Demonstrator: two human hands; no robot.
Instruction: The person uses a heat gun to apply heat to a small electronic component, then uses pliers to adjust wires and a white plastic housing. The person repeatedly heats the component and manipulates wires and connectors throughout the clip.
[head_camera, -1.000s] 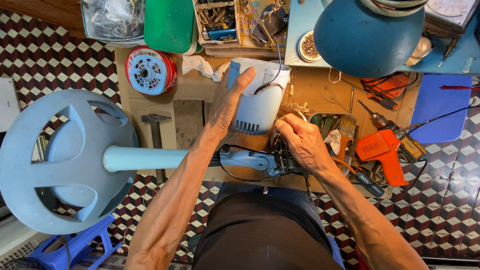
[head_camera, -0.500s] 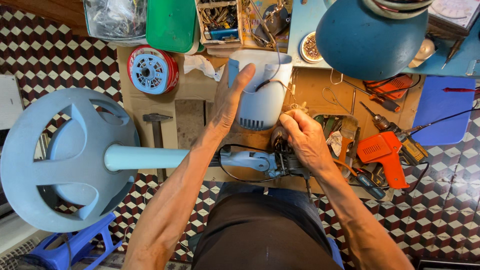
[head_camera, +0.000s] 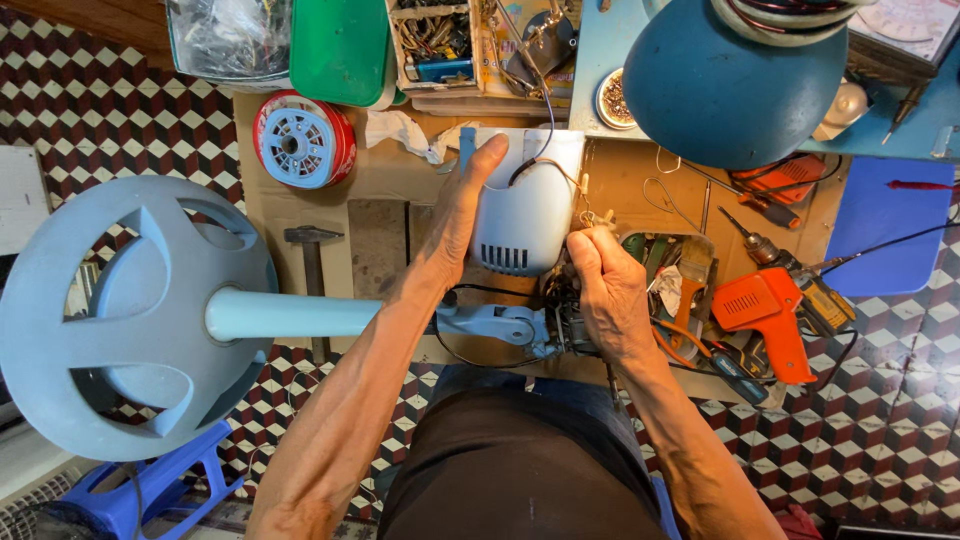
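A pale blue fan motor housing (head_camera: 528, 210) with vent slots lies on the brown work table (head_camera: 380, 180). My left hand (head_camera: 455, 225) lies flat against its left side, fingers stretched toward its far end. My right hand (head_camera: 605, 290) is closed on small wires and a connector (head_camera: 592, 218) at the housing's right edge. Below the hands sits the fan neck joint (head_camera: 500, 325), joined to a light blue pole (head_camera: 295, 315) and a round fan base (head_camera: 120, 315) lying on its side at the left.
An orange electric drill (head_camera: 765, 315), screwdrivers and a brush lie right of my right hand. A hammer (head_camera: 312, 250) and a red wire spool (head_camera: 303, 140) are at the left. A green tub (head_camera: 340, 45), parts trays and a blue lamp shade (head_camera: 735, 85) crowd the far side. A blue stool (head_camera: 150, 485) stands below the base.
My right hand has moved up a little toward the housing's right edge with the wires. My left hand stays on the housing, which has barely shifted.
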